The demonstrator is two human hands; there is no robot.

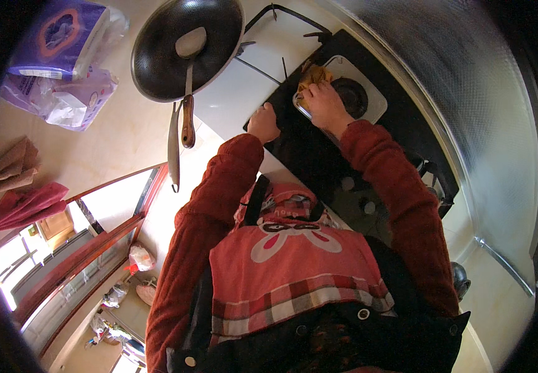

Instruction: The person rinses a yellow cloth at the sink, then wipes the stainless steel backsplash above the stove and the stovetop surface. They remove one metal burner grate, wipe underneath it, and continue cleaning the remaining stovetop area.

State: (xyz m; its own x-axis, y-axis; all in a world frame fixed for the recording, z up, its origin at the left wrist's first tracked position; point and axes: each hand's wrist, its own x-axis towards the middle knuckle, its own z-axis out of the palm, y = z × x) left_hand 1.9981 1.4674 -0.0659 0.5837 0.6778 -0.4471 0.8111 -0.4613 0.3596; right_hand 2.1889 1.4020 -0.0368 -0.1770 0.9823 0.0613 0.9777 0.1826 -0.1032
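My right hand [326, 107] is closed on a yellow-brown cloth [314, 77], pressing it against the left side of a pale, rounded-square burner tray [376, 107]. A dark round burner [351, 99] sits in the middle of this tray, just right of my fingers. My left hand [264, 123] rests with curled fingers at the near edge of the black stove top [309, 152]. Whether anything is inside those fingers is hidden.
Left of the stove's burner grate [259, 68] lies a black wok [151, 59] with a wooden-handled spatula [187, 121] in it. Purple tissue packs [64, 40] and folded cloths [29, 202] are farther left. A silvery foil-like sheet [449, 81] rises behind the stove.
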